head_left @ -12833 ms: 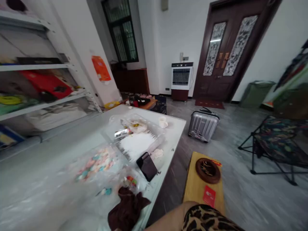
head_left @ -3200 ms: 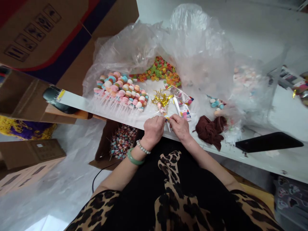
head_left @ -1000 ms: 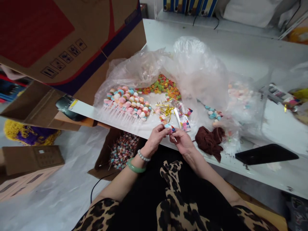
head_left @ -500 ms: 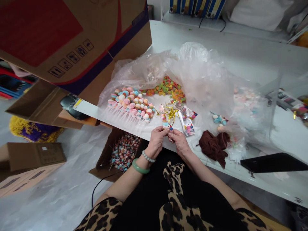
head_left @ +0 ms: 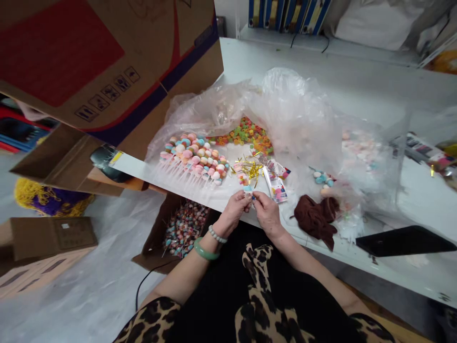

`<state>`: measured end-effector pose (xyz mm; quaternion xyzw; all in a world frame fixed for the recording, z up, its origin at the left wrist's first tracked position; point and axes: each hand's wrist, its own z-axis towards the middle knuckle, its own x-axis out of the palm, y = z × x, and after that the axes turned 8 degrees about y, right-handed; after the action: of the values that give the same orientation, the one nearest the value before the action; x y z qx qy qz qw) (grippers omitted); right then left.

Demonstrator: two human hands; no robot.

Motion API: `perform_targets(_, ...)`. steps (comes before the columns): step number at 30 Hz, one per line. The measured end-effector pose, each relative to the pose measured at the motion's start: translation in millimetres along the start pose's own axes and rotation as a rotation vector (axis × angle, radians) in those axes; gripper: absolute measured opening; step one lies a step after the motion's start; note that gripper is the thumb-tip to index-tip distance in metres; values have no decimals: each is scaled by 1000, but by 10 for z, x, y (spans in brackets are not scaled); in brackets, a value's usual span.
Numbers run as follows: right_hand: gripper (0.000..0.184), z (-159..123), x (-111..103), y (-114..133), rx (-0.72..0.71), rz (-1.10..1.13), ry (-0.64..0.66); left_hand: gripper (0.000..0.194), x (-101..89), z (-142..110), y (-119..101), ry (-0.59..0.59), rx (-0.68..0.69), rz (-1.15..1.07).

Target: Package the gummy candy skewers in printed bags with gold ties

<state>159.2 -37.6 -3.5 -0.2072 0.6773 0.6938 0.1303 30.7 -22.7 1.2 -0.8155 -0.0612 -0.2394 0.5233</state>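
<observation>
Since the small candy stick (head_left: 247,187) is so fiddly, the left hand (head_left: 233,213) and right hand (head_left: 267,213) pinch it narrowly between close-set fingertips (head_left: 254,195), keeping it steady.

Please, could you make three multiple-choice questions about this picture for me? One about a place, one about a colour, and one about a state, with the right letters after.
1. Where is the smooth green jade bangle?
A. On the left wrist
B. On the right wrist
C. Inside the cardboard box

2. What colour is the crumpled soft cloth on the white table?
A. Bright yellow
B. Pale blue
C. Dark brown

3. How is the flat black smartphone placed?
A. Standing upright
B. Lying flat on the table
C. Held in a hand

Answers:
1. A, because the bangle circles the left arm.
2. C, because the cloth shows a dark brown colour.
3. B, because the smartphone rests flat on the table.
</observation>
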Motion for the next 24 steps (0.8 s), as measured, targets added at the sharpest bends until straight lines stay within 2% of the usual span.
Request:
perform_targets(4, 25, 3, -25, 32, -139, -40, -10, 35, 1, 16, -35, 55, -133, -261)
perform_targets(6, 22, -25, -21, 64, -165, -7, 32, 32, 0, 43, -25, -3, -168, -359)
perform_targets(9, 15, -71, 0, 93, -84, 136, 111, 30, 26, 79, 6, -147, -98, -417)
perform_targets(12, 13, -63, 12, 84, 67, 375, 146, 25, 87, 80, -3, -179, -7, -423)
perform_targets(16, 22, 6, 3, 113, 133, 570, 158, 36, 163, 46, -92, -119, 27, -437)
perform_targets(20, 22, 24, -2, 212, 123, 640, 171, 37, 156, 16, -156, 26, -79, -466)
perform_targets(24, 28, 14, -6, 226, 211, 774, 193, 43, 86, -11, -144, 166, -164, -452)
